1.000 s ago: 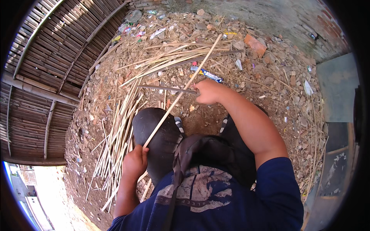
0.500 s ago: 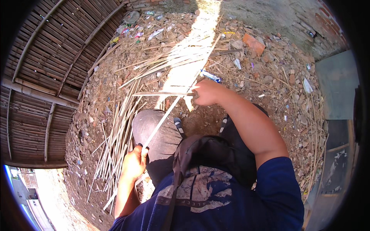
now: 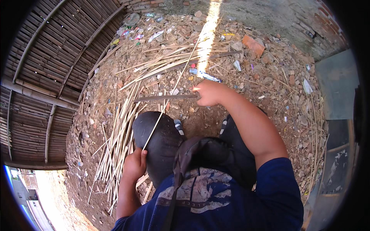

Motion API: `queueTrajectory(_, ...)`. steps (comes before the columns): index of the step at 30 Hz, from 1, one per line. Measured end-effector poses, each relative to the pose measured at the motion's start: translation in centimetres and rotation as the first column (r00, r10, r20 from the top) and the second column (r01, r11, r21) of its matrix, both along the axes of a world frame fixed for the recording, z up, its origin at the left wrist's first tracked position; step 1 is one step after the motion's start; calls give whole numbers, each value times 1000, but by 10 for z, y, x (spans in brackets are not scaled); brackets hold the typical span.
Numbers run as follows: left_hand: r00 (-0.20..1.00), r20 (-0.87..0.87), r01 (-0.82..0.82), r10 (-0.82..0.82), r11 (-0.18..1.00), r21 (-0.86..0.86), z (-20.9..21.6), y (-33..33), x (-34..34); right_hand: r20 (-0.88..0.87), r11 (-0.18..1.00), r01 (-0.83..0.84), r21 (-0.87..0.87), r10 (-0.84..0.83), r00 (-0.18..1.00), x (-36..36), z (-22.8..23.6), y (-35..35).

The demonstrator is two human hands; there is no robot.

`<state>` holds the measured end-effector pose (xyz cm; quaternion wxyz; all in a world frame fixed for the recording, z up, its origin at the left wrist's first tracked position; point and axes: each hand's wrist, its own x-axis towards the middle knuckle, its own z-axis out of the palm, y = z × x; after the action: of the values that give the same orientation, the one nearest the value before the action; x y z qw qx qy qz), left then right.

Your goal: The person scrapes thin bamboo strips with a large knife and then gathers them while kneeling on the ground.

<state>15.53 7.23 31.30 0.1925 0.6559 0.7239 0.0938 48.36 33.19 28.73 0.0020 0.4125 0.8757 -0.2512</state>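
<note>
My left hand (image 3: pixel 135 164) is closed around the near end of a long thin bamboo strip (image 3: pixel 179 79), by my left knee. The strip slants up and away over the rubble. My right hand (image 3: pixel 208 92) grips a long, narrow, dark-bladed knife (image 3: pixel 165 97), its handle mostly hidden in my fist. The blade points left and crosses the strip a little beyond my knee; whether they touch I cannot tell. A pile of split bamboo strips (image 3: pixel 116 144) lies on the ground to the left of my leg.
More bamboo strips (image 3: pixel 162 63) lie farther ahead, beside a blue wrapper (image 3: pixel 210 77). A broken brick (image 3: pixel 253 46) sits among rubble and litter. A slatted bamboo wall (image 3: pixel 48 57) stands at left, a masonry wall (image 3: pixel 277 17) at the back, and a grey panel (image 3: pixel 336 86) at right.
The far end of the bamboo strip has swung left, and the strip now looks narrower. The knife blade has tilted slightly and looks darker. The sunlit band has narrowed.
</note>
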Motion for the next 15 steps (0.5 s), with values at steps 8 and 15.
queueTrajectory(8,1000,-12,11,-12,997,-77,4,-11,7,-23,979,168,-111,-172,985,18,12,6)
queueTrajectory(15,1000,3,26,-26,998,-53,2,-13,4,74,997,-36,-75,42,996,-7,33,-19)
